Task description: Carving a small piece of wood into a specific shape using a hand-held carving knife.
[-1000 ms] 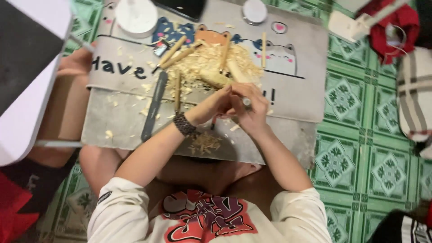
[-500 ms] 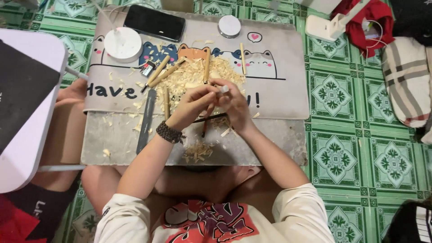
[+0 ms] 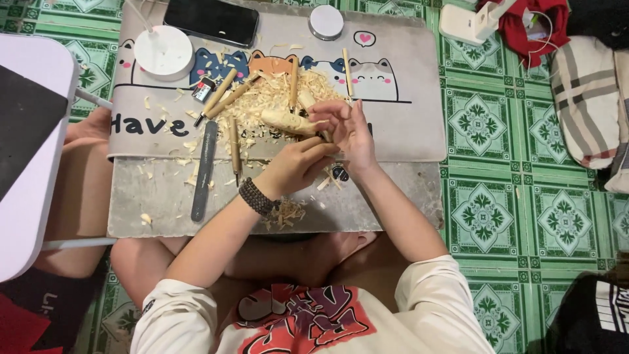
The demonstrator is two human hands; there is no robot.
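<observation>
Your left hand (image 3: 295, 167) grips a carving tool; your right hand (image 3: 350, 128), fingers half spread, steadies the wooden carving (image 3: 288, 121) mid-tabletop (image 3: 406, 196), chisels (image 3: 232, 147) crowding left, bare room right.

Pale, matt wooden carving (image 3: 283, 120) among curled wood shavings (image 3: 262, 105); wooden-handled chisels (image 3: 234, 145) with metal tips. The mat (image 3: 406, 111) looks smooth (printed cloth or plastic), the phone (image 3: 211, 19) glossy black, the floor tiles (image 3: 524, 210) shiny.
</observation>
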